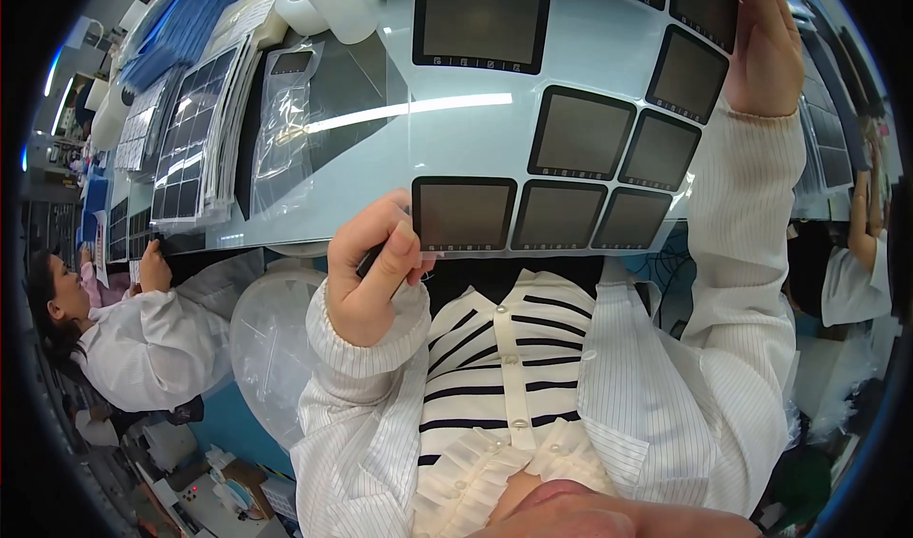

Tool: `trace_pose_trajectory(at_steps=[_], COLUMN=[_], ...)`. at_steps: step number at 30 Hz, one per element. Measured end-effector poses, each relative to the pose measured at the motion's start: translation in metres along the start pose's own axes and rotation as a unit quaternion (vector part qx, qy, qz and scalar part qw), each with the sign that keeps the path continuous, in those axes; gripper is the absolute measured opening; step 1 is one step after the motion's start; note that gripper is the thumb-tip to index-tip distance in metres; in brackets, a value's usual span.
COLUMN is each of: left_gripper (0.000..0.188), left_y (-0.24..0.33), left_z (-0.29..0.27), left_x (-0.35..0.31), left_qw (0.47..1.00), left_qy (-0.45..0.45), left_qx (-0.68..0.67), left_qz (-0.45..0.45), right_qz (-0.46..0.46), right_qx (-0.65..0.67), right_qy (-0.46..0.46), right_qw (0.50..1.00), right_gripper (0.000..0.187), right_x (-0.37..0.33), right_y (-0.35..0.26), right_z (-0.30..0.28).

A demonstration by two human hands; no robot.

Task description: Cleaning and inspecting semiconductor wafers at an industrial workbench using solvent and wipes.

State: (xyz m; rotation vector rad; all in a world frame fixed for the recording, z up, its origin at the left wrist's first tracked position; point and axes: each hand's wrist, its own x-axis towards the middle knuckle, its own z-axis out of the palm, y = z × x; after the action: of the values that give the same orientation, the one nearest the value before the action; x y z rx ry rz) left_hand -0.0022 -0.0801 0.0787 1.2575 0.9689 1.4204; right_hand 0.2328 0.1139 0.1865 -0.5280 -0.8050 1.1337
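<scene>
Since that panelled sheet (582, 131) at 1 o'clock looks bendy, you're probably bracing its edges: left hand (359, 296) curled round some dark thing (368, 259) at its 8, straight-fingered right hand (768, 58) at 2, grip unclear.

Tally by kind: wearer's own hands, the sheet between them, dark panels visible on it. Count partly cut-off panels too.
Hands: 2 (left hand, right hand)
Sheet: 1
Dark panels: 9
Total: 12
</scene>
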Motion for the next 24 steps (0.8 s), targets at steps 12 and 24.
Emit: trace_pose_trajectory(at_steps=[12,24], left_gripper=[0.035,0.033], left_y=[0.014,0.017], left_z=[0.010,0.009], left_x=[-0.001,0.001], left_qw=[0.999,0.999], left_qy=[-0.015,0.020], left_qx=[0.005,0.011], left_qz=[-0.037,-0.030], right_qz=[-0.028,-0.022], right_qx=[0.013,-0.005], right_qy=[-0.010,-0.158], right_qw=[0.999,0.987], right_gripper=[0.027,0.027], right_x=[0.003,0.016], right_y=[-0.009,-0.006], right_z=[0.002,-0.013])
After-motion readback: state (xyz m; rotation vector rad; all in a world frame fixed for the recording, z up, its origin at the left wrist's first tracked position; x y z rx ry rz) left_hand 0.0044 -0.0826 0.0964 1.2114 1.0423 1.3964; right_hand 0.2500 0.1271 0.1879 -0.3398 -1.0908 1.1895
